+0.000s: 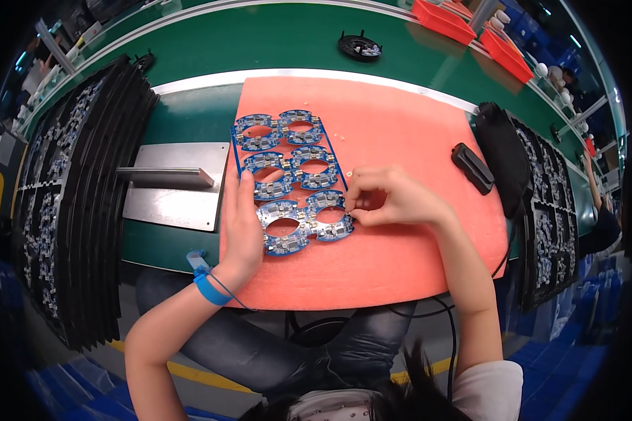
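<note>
A panel of blue ring-shaped circuit boards [285,208], joined in two columns, lies on a salmon-pink foam mat [400,274]. My left hand [242,228] rests along the panel's left edge, fingers stretched out and pointing away from me. My right hand [386,198] is closed in a pinch at the right rim of the nearest right-hand board. Its thumb and index finger meet at the board's edge, and the exact spot they grip is partly hidden. A thin blue strip runs along the panel's right side, above that hand. Around my left wrist is a blue strap [212,286] with a cord.
Left of the mat stands a metal plate with an upright blade [175,203]. Black trays of boards are stacked at far left [102,210] and right [544,231]. A black tool-like object [472,168] and black pouch [502,151] lie right. A round black part [360,47] sits beyond.
</note>
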Demonstrator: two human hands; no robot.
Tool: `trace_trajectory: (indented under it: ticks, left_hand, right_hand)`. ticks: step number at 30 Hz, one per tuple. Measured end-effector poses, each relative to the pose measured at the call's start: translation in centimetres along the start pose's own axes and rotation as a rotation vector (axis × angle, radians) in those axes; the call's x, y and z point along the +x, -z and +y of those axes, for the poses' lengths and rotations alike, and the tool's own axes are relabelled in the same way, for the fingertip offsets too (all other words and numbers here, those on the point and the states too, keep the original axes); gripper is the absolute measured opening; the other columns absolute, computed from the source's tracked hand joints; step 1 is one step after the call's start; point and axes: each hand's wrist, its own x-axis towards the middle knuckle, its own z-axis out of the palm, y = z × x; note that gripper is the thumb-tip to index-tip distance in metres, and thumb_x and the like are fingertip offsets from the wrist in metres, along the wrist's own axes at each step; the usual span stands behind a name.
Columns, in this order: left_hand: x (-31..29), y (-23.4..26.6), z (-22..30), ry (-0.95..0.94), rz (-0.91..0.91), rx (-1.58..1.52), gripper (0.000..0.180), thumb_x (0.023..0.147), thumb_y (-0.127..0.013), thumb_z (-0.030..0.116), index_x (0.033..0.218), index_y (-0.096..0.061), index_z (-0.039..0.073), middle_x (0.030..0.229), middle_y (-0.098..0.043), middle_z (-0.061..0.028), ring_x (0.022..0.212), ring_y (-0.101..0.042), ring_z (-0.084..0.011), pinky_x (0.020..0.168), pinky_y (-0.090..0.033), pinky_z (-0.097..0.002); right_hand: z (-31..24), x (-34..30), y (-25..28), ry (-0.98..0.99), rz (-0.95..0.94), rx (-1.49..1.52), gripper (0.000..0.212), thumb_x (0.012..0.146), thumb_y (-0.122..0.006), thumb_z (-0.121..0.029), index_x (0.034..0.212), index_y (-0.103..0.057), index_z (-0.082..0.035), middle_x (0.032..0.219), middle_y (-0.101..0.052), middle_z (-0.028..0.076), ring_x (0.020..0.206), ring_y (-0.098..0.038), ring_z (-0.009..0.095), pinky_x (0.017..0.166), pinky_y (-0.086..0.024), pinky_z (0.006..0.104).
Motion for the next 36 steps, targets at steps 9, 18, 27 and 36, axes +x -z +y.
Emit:
trace_trajectory:
  ticks: [9, 18, 27, 36]
  left_hand:
    - [-0.1, 0.2, 0.2, 0.034, -0.012, 0.019, 0.042, 0.108, -0.024, 0.029, 0.140, -0.033, 0.004, 0.132, -0.051, -0.0144, 0.124, -0.055, -0.0232, 0.094, -0.057, -0.0361]
    - [-0.1, 0.1, 0.4, 0.036, -0.028, 0.001, 0.045, 0.107, -0.024, 0.029, 0.144, -0.029, 0.004, 0.135, -0.050, -0.0151, 0.125, -0.054, -0.0234, 0.096, -0.055, -0.0372]
    - [-0.3, 0.8, -0.7, -0.050, 0.028, 0.039, 0.040, 0.107, -0.028, 0.027, 0.140, -0.031, 0.005, 0.131, -0.053, -0.0150, 0.119, -0.057, -0.0229, 0.093, -0.055, -0.0355]
    - [-0.2, -0.4, -0.4, -0.030, 0.067, -0.122, 0.034, 0.106, -0.033, 0.025, 0.134, -0.038, 0.007, 0.127, -0.056, -0.0113, 0.115, -0.060, -0.0199, 0.092, -0.053, -0.0340]
  right_hand:
    - [0.1, -0.3, 1.5, -0.009, 0.060, -0.036, 0.011, 0.075, -0.069, -0.001, 0.086, -0.067, -0.001, 0.083, -0.067, 0.006, 0.075, -0.064, 0.014, 0.067, -0.051, 0.0267]
    - [0.4, 0.2, 0.3, -0.053, 0.050, -0.107, 0.010, 0.081, -0.068, -0.007, 0.090, -0.068, -0.002, 0.087, -0.069, 0.006, 0.077, -0.066, 0.015, 0.067, -0.052, 0.0270]
    - [1.6, 1.2, -1.8, -0.259, 0.357, 0.125, 0.024, 0.094, -0.062, -0.013, 0.114, -0.062, 0.000, 0.089, -0.067, 0.003, 0.083, -0.063, 0.008, 0.071, -0.051, 0.0246]
    - [1.6, 1.9, -1.3, -0.345, 0.479, 0.524, 0.033, 0.097, -0.060, -0.015, 0.125, -0.058, 0.001, 0.089, -0.068, 0.004, 0.079, -0.064, 0.008, 0.066, -0.053, 0.0237]
